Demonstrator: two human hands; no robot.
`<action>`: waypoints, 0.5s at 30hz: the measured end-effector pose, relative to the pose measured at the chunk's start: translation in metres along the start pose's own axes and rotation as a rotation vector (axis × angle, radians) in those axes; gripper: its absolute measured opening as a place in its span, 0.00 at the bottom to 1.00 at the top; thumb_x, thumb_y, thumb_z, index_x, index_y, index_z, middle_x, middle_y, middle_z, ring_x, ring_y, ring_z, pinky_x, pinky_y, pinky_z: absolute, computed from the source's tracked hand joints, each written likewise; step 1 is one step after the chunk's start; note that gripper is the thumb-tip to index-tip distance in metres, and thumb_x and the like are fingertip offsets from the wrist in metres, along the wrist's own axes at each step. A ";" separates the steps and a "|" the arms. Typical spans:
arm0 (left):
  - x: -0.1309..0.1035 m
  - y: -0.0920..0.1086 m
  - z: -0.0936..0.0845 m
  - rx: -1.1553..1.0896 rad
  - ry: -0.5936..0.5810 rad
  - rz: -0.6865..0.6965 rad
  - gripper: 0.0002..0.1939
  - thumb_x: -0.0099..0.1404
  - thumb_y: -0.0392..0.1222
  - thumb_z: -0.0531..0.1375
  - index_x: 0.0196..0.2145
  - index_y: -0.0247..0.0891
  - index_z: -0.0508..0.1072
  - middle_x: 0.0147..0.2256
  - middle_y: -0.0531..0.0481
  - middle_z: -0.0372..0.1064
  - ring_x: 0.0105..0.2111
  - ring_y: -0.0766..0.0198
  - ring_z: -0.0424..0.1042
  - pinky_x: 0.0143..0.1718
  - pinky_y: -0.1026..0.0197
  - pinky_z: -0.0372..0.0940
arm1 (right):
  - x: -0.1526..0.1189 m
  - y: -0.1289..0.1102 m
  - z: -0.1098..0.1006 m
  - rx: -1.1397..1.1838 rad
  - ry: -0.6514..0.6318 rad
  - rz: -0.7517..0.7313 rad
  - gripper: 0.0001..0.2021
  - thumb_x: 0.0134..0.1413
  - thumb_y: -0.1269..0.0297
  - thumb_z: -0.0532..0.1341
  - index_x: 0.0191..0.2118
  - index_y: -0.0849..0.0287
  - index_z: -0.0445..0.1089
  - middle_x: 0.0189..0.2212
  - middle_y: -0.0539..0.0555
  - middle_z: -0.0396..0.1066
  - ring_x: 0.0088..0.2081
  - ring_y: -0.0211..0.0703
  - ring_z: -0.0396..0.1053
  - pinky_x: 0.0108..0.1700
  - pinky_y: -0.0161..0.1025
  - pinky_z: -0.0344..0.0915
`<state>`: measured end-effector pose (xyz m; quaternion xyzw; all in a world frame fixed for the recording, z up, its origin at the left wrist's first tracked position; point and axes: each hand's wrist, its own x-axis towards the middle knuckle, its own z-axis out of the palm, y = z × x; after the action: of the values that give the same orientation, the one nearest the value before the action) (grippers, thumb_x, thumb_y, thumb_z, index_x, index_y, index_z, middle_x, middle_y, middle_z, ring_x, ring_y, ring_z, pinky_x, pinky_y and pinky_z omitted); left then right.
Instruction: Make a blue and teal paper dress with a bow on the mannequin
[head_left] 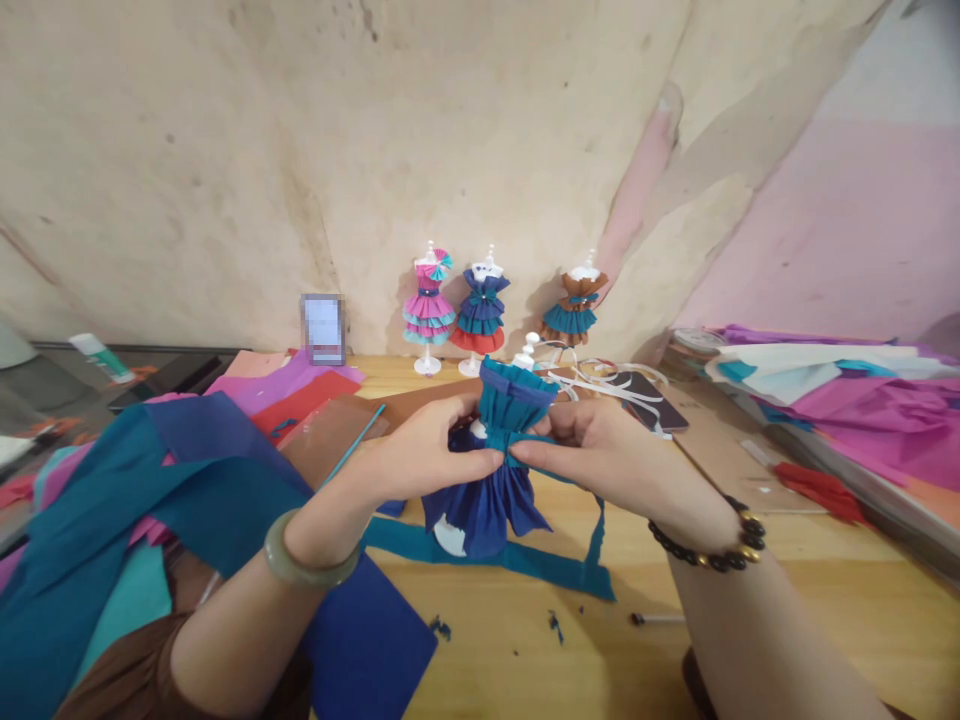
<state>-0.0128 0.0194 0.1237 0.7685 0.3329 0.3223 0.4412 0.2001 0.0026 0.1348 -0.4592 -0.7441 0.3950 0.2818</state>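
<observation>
A miniature dress form wearing a pleated paper dress (514, 400) is between my hands, with a teal top and a dark blue skirt. Its white knob shows above the neckline, and part of its white base shows under the hem. My left hand (435, 440) grips the dress at the waist, thumb pressed to its front. On the other side, my right hand (592, 445) pinches a narrow teal strip (598, 525) at the waist, and the strip's tail hangs down to the right. Behind the skirt's hem lies a wider teal strip (555, 572) on the table.
Three dressed miniature forms, one pink (429, 300), one blue (482, 310) and one brown (579, 305), stand along the wall. Teal crepe paper (82, 530) is heaped left. A dark blue sheet (371, 640) lies in front, and a phone (324, 328) leans behind. Folded pink paper (885, 420) fills the right.
</observation>
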 end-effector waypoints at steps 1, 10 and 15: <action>0.000 0.000 0.000 0.002 -0.009 0.011 0.16 0.58 0.40 0.63 0.45 0.37 0.73 0.44 0.47 0.74 0.45 0.54 0.72 0.49 0.54 0.66 | 0.000 0.000 0.000 -0.004 0.002 0.001 0.14 0.54 0.52 0.63 0.34 0.59 0.77 0.28 0.52 0.74 0.28 0.41 0.67 0.31 0.38 0.62; 0.001 -0.002 0.000 0.017 -0.025 0.027 0.17 0.59 0.41 0.62 0.46 0.36 0.73 0.45 0.45 0.74 0.45 0.53 0.73 0.49 0.52 0.66 | 0.000 -0.001 0.000 -0.014 0.031 0.004 0.13 0.53 0.53 0.64 0.31 0.59 0.75 0.25 0.51 0.73 0.27 0.39 0.66 0.28 0.36 0.61; 0.000 0.000 0.001 0.033 -0.031 0.004 0.16 0.59 0.43 0.63 0.45 0.36 0.73 0.42 0.46 0.75 0.43 0.54 0.73 0.44 0.55 0.67 | -0.001 -0.002 -0.002 0.013 0.042 0.011 0.11 0.50 0.55 0.66 0.27 0.58 0.74 0.22 0.50 0.72 0.25 0.40 0.67 0.25 0.36 0.61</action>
<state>-0.0123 0.0194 0.1233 0.7813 0.3300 0.3055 0.4328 0.2011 0.0023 0.1373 -0.4696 -0.7330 0.3913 0.2983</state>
